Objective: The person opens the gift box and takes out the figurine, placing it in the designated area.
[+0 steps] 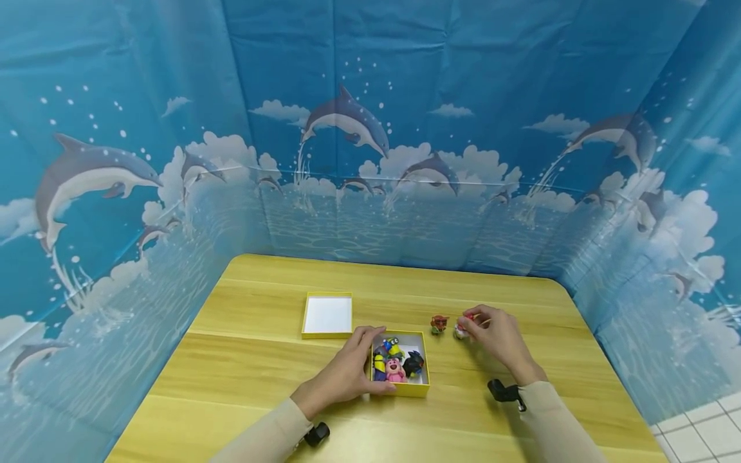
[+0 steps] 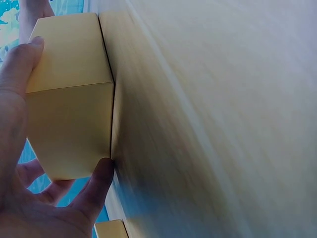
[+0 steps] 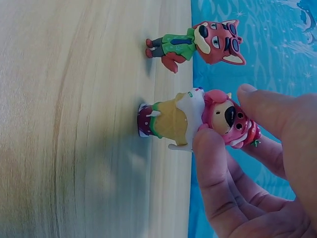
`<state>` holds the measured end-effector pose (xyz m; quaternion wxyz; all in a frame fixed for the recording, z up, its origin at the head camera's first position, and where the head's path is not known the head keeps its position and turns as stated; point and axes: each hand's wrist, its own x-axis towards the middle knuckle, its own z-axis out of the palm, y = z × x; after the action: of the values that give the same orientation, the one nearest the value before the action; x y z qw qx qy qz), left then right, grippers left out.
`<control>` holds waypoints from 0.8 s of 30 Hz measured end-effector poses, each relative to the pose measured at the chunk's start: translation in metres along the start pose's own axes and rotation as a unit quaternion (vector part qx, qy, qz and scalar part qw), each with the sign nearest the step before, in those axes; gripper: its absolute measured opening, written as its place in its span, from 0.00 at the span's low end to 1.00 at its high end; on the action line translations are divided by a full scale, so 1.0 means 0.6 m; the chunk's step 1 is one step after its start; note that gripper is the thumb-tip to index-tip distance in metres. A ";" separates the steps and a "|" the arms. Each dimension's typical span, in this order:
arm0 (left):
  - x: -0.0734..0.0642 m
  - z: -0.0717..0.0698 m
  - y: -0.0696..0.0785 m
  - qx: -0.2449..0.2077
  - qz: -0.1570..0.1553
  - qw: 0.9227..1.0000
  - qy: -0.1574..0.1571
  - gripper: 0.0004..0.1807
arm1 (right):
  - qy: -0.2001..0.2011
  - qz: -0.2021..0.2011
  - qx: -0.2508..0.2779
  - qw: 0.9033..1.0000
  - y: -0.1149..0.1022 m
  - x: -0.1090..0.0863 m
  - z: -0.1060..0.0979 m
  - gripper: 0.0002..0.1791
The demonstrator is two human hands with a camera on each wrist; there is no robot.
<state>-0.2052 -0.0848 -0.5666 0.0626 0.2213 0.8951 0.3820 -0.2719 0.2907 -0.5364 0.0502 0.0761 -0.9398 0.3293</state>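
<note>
My left hand (image 1: pixel 343 374) grips the yellow open box (image 1: pixel 412 390) by its left side, thumb at the near wall and fingers round the far corner. Inside lie several toy figurines, among them a pink bear (image 1: pixel 395 371), a black figure (image 1: pixel 413 364) and a yellow-and-blue one (image 1: pixel 394 348). To the right of the box, my right hand (image 1: pixel 502 337) pinches the head of a pink bear figurine with an ice-cream-cone body (image 3: pixel 173 119), upright, its base close to the tabletop. Just left of that stands a fox figurine (image 3: pixel 178 47) in a green shirt.
A shallow yellow lid (image 1: pixel 328 315) with a white inside lies behind and left of the box. The wooden table (image 1: pixel 260 373) has rounded far corners and meets a blue dolphin-print curtain (image 1: pixel 359 218) at the back and sides.
</note>
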 end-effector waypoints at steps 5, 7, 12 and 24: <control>0.000 0.000 0.000 -0.001 0.004 1.000 0.003 0.70 | 0.001 -0.006 -0.004 1.000 0.000 0.000 -0.004 0.22; 0.000 0.001 0.000 -0.001 0.004 1.000 0.004 0.70 | 0.001 -0.005 -0.004 1.000 -0.001 -0.001 -0.005 0.23; -0.001 0.003 0.001 -0.001 -0.001 1.000 -0.001 0.70 | 0.009 -0.006 -0.008 1.000 -0.002 -0.007 -0.007 0.24; 0.001 0.000 0.002 0.000 -0.001 1.000 0.000 0.70 | 0.071 -0.043 -0.024 0.996 -0.027 -0.019 -0.016 0.20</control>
<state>-0.2057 -0.0839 -0.5658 0.0630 0.2206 0.8954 0.3817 -0.2575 0.2853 -0.5208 0.1330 0.0911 -0.9374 0.3086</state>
